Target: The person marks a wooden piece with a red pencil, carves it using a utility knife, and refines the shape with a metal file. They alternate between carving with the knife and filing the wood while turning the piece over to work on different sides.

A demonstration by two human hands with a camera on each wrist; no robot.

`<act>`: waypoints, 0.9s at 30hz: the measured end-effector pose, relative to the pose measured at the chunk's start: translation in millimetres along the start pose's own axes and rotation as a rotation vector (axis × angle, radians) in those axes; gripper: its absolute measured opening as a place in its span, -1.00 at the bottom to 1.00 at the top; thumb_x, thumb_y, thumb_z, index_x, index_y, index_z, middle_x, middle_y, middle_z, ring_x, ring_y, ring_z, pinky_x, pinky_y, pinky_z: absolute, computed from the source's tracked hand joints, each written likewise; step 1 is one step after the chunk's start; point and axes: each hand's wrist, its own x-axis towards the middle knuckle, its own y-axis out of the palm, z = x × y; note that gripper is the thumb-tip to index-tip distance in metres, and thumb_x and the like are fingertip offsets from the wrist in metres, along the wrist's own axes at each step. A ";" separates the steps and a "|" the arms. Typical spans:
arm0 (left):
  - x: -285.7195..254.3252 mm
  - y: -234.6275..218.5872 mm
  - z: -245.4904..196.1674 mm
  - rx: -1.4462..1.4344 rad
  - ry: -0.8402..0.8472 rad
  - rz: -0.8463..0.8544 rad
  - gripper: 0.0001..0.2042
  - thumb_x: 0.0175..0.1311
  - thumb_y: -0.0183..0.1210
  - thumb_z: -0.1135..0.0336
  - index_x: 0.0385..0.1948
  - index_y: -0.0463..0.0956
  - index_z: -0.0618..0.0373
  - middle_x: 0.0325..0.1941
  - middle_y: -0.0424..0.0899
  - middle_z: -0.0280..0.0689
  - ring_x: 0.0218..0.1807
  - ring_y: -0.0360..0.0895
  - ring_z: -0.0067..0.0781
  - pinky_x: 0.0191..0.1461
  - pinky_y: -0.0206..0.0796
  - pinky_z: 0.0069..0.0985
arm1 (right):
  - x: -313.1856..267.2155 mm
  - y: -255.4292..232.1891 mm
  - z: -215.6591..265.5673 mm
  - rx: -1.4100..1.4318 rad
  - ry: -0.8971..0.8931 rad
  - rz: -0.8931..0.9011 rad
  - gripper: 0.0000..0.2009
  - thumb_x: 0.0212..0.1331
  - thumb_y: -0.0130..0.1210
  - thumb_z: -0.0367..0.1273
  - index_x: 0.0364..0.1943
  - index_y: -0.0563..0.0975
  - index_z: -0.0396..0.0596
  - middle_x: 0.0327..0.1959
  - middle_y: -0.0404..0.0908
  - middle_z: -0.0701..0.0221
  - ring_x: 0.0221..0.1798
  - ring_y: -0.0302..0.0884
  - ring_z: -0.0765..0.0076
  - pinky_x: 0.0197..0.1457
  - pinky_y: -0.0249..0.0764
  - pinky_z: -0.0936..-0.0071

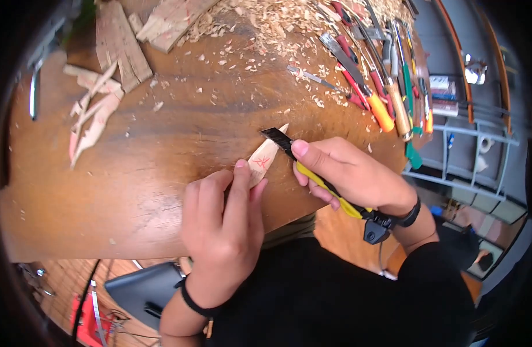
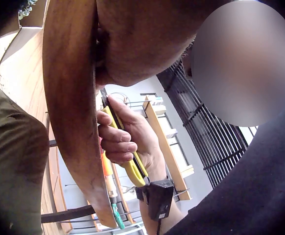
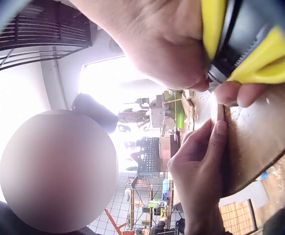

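A pale, pointed piece of wood (image 1: 259, 164) with a red mark drawn on it lies near the table's front edge in the head view. My left hand (image 1: 224, 214) pinches its wider end between fingers and thumb. In my right hand (image 1: 350, 170) I grip a yellow and black utility knife (image 1: 347, 207), the fingers curled round its handle. Its dark blade (image 1: 273, 136) overlaps the wood close to the narrow tip. The right wrist view shows the knife's yellow handle (image 3: 274, 58) large, with the left hand (image 3: 199, 166) holding the wood beyond it.
Wood shavings (image 1: 266, 23) spread over the far part of the wooden table (image 1: 133, 202). Chisels and other hand tools (image 1: 381, 87) lie at the far right. Flat boards (image 1: 121, 46) and thin cut wood pieces (image 1: 98, 115) are at the upper left.
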 end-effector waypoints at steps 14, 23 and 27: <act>-11.2 -1.9 -7.3 0.040 0.002 -0.037 -0.73 0.17 0.44 0.48 -0.10 0.67 0.31 -0.25 0.61 -0.12 -0.33 0.56 -0.27 -0.27 0.41 -0.43 | -27.4 14.3 -12.5 -0.366 -0.482 -0.300 -0.50 0.53 -0.06 -0.06 -0.43 0.49 -0.23 -0.61 0.49 0.01 -0.49 0.50 -0.26 -0.38 0.39 0.03; -11.0 -3.1 -9.7 -0.061 -0.158 -0.076 -0.76 0.26 0.42 0.38 -0.13 0.68 0.31 -0.28 0.58 -0.29 -0.42 0.44 -0.62 -0.44 0.25 -0.67 | 23.9 -32.2 -3.1 -0.873 -0.728 -0.885 -0.72 0.22 0.24 -0.27 -0.09 0.61 -0.16 -0.20 0.64 0.18 -0.11 0.65 -0.04 -0.06 0.55 0.12; -10.4 -1.7 -10.5 -0.041 -0.148 -0.093 -0.77 0.26 0.42 0.38 -0.14 0.69 0.31 -0.30 0.57 -0.30 -0.44 0.43 -0.62 -0.45 0.24 -0.66 | 58.5 -60.3 12.5 -0.981 -0.875 -0.830 -0.73 0.12 0.28 -0.37 -0.09 0.61 -0.13 -0.17 0.65 0.22 -0.06 0.66 -0.01 0.00 0.56 0.11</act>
